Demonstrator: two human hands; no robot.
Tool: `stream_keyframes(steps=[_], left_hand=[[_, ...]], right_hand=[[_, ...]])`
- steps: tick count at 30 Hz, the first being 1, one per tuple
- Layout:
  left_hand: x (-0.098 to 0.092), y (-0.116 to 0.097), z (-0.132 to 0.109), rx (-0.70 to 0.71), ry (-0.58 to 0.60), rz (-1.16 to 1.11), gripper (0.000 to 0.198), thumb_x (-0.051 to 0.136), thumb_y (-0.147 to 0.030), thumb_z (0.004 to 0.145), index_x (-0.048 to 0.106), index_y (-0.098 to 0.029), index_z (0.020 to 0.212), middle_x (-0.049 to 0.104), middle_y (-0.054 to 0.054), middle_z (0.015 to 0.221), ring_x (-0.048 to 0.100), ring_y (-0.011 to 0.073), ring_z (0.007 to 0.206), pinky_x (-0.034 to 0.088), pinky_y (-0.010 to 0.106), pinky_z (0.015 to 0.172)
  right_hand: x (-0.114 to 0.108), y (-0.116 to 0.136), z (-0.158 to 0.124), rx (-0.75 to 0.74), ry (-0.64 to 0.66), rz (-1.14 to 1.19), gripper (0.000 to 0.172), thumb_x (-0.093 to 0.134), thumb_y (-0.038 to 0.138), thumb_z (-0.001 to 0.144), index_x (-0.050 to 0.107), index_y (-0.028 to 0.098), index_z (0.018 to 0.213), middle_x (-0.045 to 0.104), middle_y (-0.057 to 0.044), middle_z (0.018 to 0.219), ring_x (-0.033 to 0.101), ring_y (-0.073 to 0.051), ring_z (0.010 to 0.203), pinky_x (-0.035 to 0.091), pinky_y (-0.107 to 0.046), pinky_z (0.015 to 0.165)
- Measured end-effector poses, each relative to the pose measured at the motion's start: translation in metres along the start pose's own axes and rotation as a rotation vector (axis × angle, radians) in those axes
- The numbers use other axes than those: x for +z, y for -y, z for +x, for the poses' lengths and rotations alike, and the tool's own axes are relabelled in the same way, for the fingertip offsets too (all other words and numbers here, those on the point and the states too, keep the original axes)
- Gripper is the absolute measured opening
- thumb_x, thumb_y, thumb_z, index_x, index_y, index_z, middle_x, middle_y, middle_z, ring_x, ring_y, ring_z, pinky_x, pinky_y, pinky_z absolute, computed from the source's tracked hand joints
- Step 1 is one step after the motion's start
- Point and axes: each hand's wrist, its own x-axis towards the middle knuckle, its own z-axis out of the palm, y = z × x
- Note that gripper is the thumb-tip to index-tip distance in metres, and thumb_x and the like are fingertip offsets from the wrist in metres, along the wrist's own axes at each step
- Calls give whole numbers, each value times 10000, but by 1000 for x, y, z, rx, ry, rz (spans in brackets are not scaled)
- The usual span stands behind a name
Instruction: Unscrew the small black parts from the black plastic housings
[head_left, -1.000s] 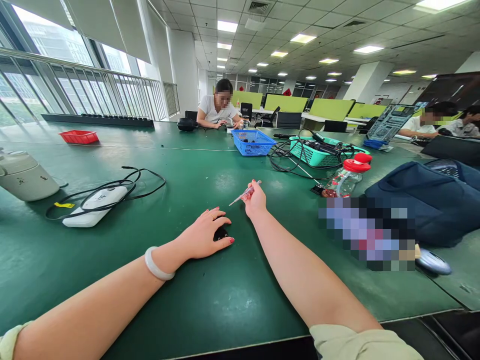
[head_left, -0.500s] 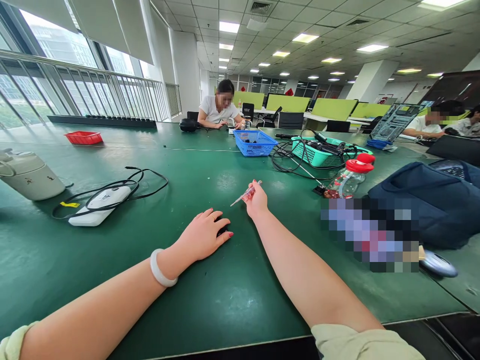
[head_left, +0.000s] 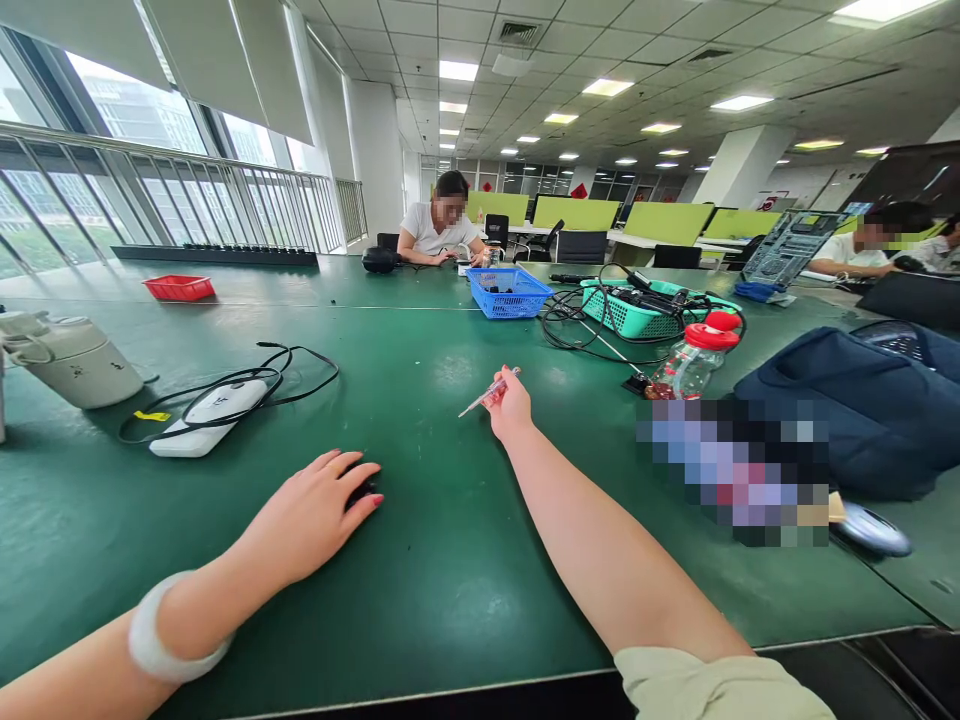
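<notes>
My right hand [head_left: 511, 408] is closed around a small screwdriver [head_left: 489, 392] with a clear red handle, its metal tip pointing left above the green table [head_left: 450, 580]. My left hand [head_left: 315, 510] lies on the table nearer to me, fingers curled over a small black object [head_left: 361, 492] that is mostly hidden under them. A pale bangle [head_left: 161, 640] circles my left wrist.
A white device with a black cable [head_left: 206, 415] and a cream jug [head_left: 75, 358] lie to the left. A blue basket [head_left: 507, 290], a green basket of cables [head_left: 637, 305], a red-capped bottle [head_left: 690, 362] and a dark blue bag [head_left: 847, 400] sit ahead and right. People sit at far desks.
My left hand has slid toward me and to the left with the small black object under it. My right hand and the screwdriver have stayed almost in place.
</notes>
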Motion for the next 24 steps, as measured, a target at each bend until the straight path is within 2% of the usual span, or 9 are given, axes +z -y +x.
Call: stream_keyframes(steps=[3, 6, 9, 11, 14, 17, 19, 21, 24], left_hand=[[-5, 45, -28, -155, -23, 67, 573, 369, -602, 927, 659, -261, 1285, 635, 98, 1378, 566, 342, 1302, 441, 528, 1141], [-8, 88, -53, -242, -58, 149, 566, 307, -532, 927, 659, -257, 1274, 667, 108, 1334, 588, 349, 1276, 403, 533, 1171], [-10, 116, -69, -316, -88, 204, 594, 284, -503, 903, 644, -213, 1276, 693, 114, 1274, 602, 382, 1243, 404, 560, 1163], [-10, 119, -73, -343, -135, 228, 646, 304, -539, 884, 600, -177, 1329, 664, 147, 1300, 564, 410, 1281, 381, 573, 1176], [-11, 104, -69, -335, -156, 187, 711, 326, -569, 890, 485, -164, 1451, 551, 162, 1444, 438, 408, 1406, 325, 574, 1212], [-8, 83, -58, -325, -66, 119, 657, 323, -559, 927, 407, -282, 1518, 402, 101, 1588, 265, 394, 1513, 311, 624, 1198], [-6, 75, -52, -336, 32, 111, 606, 315, -560, 938, 419, -367, 1503, 339, 61, 1630, 188, 404, 1537, 310, 694, 1159], [-4, 72, -47, -342, 102, 125, 579, 308, -553, 944, 456, -384, 1478, 311, 52, 1645, 154, 416, 1543, 291, 740, 1134], [-5, 80, -46, -345, 77, 147, 567, 279, -516, 960, 507, -342, 1449, 348, 69, 1628, 178, 401, 1538, 277, 729, 1140]], right_hand=[[0, 0, 0, -4, -4, 6, 353, 578, 330, 922, 467, 204, 611, 339, 92, 408, 311, -54, 357, 338, -184, 402], [0, 0, 0, -14, -2, -12, 359, 610, 351, 905, 462, 206, 612, 340, 94, 419, 314, -53, 360, 338, -188, 400], [1, 0, -1, -19, 0, -33, 375, 640, 383, 885, 453, 210, 610, 339, 97, 429, 316, -52, 359, 344, -193, 399], [2, 0, -2, -23, 2, -36, 374, 642, 378, 883, 454, 208, 608, 347, 95, 437, 316, -50, 360, 340, -194, 394], [2, 0, -2, -30, -4, -30, 356, 626, 343, 896, 470, 201, 608, 357, 91, 452, 313, -45, 370, 328, -187, 389], [1, 0, -3, -30, -5, -34, 341, 613, 321, 906, 488, 198, 614, 372, 85, 474, 315, -43, 386, 337, -184, 397], [1, 0, -4, -31, -3, -39, 337, 626, 325, 899, 491, 199, 617, 383, 82, 485, 315, -44, 392, 340, -187, 396], [0, 0, -4, -36, -1, -36, 334, 639, 324, 890, 491, 200, 618, 393, 80, 492, 317, -46, 393, 341, -192, 393], [0, 0, -4, -40, 8, -39, 340, 640, 330, 890, 482, 203, 618, 388, 80, 493, 316, -49, 391, 341, -198, 391]])
